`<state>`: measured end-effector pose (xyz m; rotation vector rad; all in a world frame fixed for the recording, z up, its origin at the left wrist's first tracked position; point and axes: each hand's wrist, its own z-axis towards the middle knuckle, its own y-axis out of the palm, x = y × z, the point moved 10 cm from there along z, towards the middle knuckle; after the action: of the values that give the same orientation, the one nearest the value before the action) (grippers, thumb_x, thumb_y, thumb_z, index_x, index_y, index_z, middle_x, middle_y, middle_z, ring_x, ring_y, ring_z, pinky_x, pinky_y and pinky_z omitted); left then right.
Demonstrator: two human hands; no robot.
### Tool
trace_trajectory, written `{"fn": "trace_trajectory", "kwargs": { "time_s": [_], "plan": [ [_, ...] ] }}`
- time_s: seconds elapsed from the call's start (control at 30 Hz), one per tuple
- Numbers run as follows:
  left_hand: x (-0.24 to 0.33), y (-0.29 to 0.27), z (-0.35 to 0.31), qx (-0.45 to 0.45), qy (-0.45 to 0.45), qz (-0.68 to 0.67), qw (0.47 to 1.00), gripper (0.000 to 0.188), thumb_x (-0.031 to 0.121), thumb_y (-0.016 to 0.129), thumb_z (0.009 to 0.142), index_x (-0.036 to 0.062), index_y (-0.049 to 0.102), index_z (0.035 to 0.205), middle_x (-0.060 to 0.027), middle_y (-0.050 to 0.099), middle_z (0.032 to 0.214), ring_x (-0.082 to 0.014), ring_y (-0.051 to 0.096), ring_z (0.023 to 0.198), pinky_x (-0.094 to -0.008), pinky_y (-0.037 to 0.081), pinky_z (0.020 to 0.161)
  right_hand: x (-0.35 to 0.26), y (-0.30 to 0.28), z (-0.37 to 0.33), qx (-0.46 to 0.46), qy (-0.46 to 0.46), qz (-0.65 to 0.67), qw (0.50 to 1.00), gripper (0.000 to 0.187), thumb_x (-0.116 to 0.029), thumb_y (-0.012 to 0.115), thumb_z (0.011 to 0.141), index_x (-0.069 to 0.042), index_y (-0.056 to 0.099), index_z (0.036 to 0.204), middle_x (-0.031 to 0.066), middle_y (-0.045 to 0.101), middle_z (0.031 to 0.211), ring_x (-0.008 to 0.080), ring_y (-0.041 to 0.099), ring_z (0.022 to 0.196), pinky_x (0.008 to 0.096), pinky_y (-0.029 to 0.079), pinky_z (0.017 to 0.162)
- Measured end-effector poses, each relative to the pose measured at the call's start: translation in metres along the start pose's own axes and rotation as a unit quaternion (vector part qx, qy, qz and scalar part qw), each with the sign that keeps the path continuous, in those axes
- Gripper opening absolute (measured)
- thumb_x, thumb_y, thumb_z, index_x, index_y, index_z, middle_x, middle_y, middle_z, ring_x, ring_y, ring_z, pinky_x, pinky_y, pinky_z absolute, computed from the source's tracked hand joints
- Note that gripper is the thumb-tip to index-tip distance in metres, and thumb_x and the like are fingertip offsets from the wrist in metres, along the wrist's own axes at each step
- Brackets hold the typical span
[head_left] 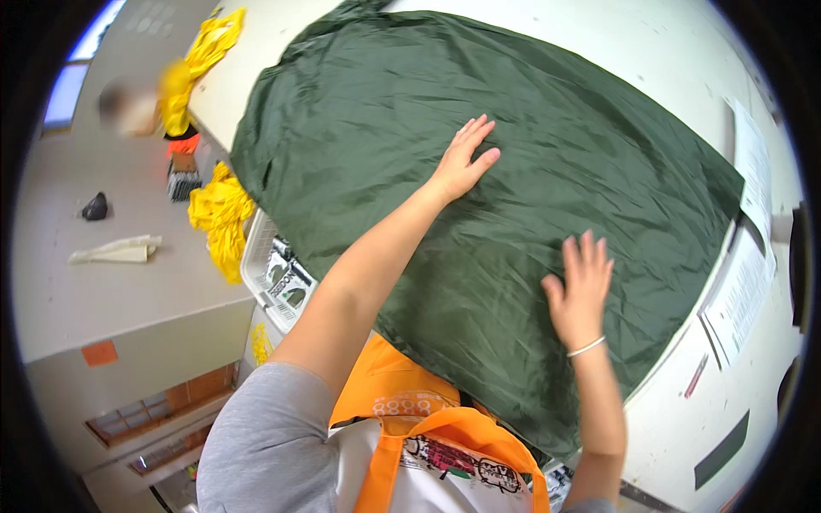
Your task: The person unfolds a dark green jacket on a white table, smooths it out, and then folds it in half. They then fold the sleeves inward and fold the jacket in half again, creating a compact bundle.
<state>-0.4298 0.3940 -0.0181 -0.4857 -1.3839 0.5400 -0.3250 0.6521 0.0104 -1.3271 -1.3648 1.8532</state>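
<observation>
A large sheet of dark green, thin shiny fabric (359,128) lies spread over the white table, wrinkled across much of its surface. My left hand (463,161) rests on the middle of it, fingers stretched out and pointing away to the right. Nearer to me and further right, my right hand (580,291) is over the cloth with its fingers spread; a thin white band circles that wrist. Neither hand holds anything. The near edge of the fabric hangs down by my orange apron (393,376).
White basket (256,248) with packaged items stands left of the fabric. Yellow cloth (222,218) lies beyond it. Paper sheets (735,291), a red pen (696,376) and a dark green strip (722,451) lie along the right of the white table (676,51). A blurred person is at far left.
</observation>
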Motion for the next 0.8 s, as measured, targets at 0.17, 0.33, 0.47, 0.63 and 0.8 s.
{"fn": "trace_trajectory", "kwargs": {
  "time_s": [0.17, 0.33, 0.47, 0.63, 0.8],
  "plan": [
    [-0.083, -0.182, -0.096, 0.172, -0.009, 0.292, 0.941, 0.044, 0.026, 0.062, 0.084, 0.0032, 0.055, 0.121, -0.0181, 0.048, 0.133, -0.0352, 0.042, 0.125, -0.0438, 0.032, 0.105, 0.010, 0.044, -0.046, 0.024, 0.110, -0.062, 0.992, 0.071, -0.028, 0.064, 0.083, -0.015, 0.032, 0.144, 0.0136, 0.023, 0.152, 0.0334, 0.019, 0.140, 0.0532, 0.017, 0.111],
    [-0.251, -0.396, -0.259, 0.339, -0.284, 0.329, 0.834, 0.047, 0.029, 0.055, 0.089, -0.0025, 0.051, 0.124, -0.0211, 0.049, 0.132, -0.0358, 0.044, 0.124, -0.0421, 0.034, 0.104, -0.038, 0.017, -0.101, 0.047, 0.117, -0.054, 0.991, 0.060, -0.024, 0.058, 0.088, -0.005, 0.036, 0.140, 0.0168, 0.028, 0.149, 0.0357, 0.024, 0.138, 0.0526, 0.016, 0.111],
    [-0.407, -0.472, -0.369, 0.322, -0.526, 0.205, 0.760, 0.066, 0.046, 0.047, 0.090, 0.0000, 0.037, 0.138, -0.0239, 0.041, 0.139, -0.0380, 0.039, 0.129, -0.0411, 0.031, 0.107, -0.157, 0.066, -0.145, -0.114, 0.049, -0.005, 0.992, 0.082, -0.045, 0.069, 0.075, -0.006, 0.036, 0.139, 0.0193, 0.028, 0.148, 0.0402, 0.022, 0.137, 0.0551, 0.014, 0.111],
    [-0.516, -0.519, -0.349, 0.334, -0.435, 0.002, 0.836, 0.071, 0.051, 0.048, 0.090, 0.0013, 0.037, 0.139, -0.0198, 0.044, 0.138, -0.0338, 0.039, 0.130, -0.0403, 0.028, 0.107, -0.185, 0.112, -0.186, -0.154, 0.167, -0.096, 0.969, 0.087, -0.014, 0.073, 0.063, -0.010, 0.035, 0.141, 0.0181, 0.021, 0.151, 0.0384, 0.020, 0.139, 0.0531, 0.015, 0.112],
    [-0.422, -0.539, -0.271, 0.268, -0.441, 0.112, 0.849, 0.073, 0.055, 0.048, 0.089, 0.0021, 0.038, 0.139, -0.0188, 0.046, 0.136, -0.0340, 0.036, 0.131, -0.0405, 0.026, 0.107, -0.192, 0.120, -0.196, -0.152, 0.268, -0.143, 0.940, 0.087, 0.006, 0.066, 0.062, -0.014, 0.035, 0.141, 0.0123, 0.021, 0.152, 0.0352, 0.024, 0.138, 0.0521, 0.023, 0.110]
  ]
}}
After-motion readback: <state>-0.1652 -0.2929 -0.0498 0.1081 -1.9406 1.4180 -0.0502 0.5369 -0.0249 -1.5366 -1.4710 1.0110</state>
